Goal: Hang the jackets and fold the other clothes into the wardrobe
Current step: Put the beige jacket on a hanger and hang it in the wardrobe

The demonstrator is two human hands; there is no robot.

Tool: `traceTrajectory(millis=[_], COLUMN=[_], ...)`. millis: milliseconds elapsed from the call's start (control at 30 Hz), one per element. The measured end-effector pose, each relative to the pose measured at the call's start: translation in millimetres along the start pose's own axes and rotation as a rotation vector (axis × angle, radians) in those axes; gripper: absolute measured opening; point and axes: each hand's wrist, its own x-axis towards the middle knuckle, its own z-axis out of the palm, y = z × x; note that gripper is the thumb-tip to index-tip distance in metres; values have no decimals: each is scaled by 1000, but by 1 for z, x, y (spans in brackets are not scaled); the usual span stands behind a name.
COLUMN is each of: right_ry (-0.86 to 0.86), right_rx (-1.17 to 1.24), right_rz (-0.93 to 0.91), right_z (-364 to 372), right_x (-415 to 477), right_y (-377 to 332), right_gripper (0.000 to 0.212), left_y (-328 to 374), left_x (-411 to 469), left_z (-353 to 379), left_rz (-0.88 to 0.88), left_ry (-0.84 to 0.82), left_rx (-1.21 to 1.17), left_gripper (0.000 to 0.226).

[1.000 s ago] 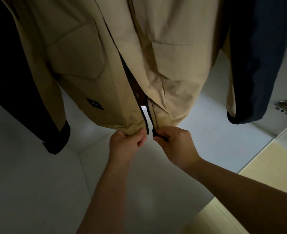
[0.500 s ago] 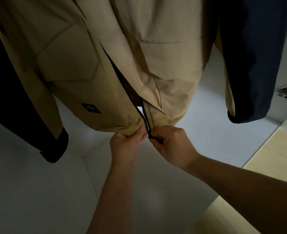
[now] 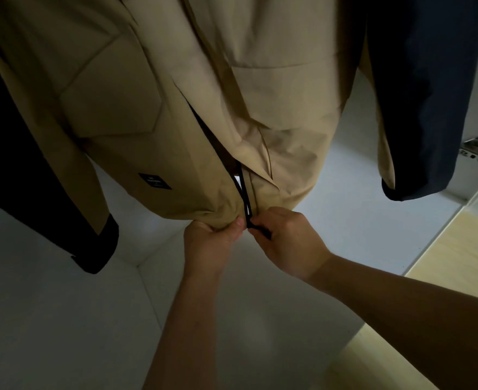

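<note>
**Starting the zip on the hung jacket**

The jacket hangs in the wardrobe between a black garment and a navy garment. Hanging looks done, and the step in hand seems to be starting its zip. The left hand reaches up from below, its fingers clamped on the hem just beside the zip. The right hand comes in from the right, its fingers pinched together on the zip's lower end. Next, the two ends likely need mating, with the hem taut, before any upward pull.
</note>
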Motion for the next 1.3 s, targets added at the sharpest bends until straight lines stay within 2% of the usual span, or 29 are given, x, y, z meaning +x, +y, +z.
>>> traceTrajectory(millis=[167,267,433,667,767,867,967,1033,1100,1200,1300], right_ry=[-3,-7,17,14,23,-25,-251,-339,-322,-260,-253], right_rx=[-46,-51,-50,-100,-137,-190,-243,-205,-106,-45,-40], right_rz=[-32,-23,-32,-59,-83,-109,-149,-155,-137,-86,-6], right_z=[0,2,4,4,2,-1,-7,-12,-20,-25,-22], right_x=[-2,-2,0,-2,0,2,9,12,13,10,6], right_y=[-2,-1,0,0,-2,-1,6,10,10,9,8], right_gripper=[6,5,4,4,8,11,8,15,22,22,39], left_y=[3,4,6,5,9,12,5,4,5,7,6], left_x=[-2,-4,-5,-1,3,1,-6,-9,-7,-8,-8], left_z=[4,4,4,6,6,4,0,1,2,7,7], left_rz=[42,108,208,146,67,38,74,43,9,-7,-4], left_ry=[-35,0,48,10,-42,-88,-69,-24,-6,-36,-72], left_rx=[134,287,374,482,464,457,385,216,95,71,98], left_gripper=[6,8,15,20,23,15,16,12,7,8,13])
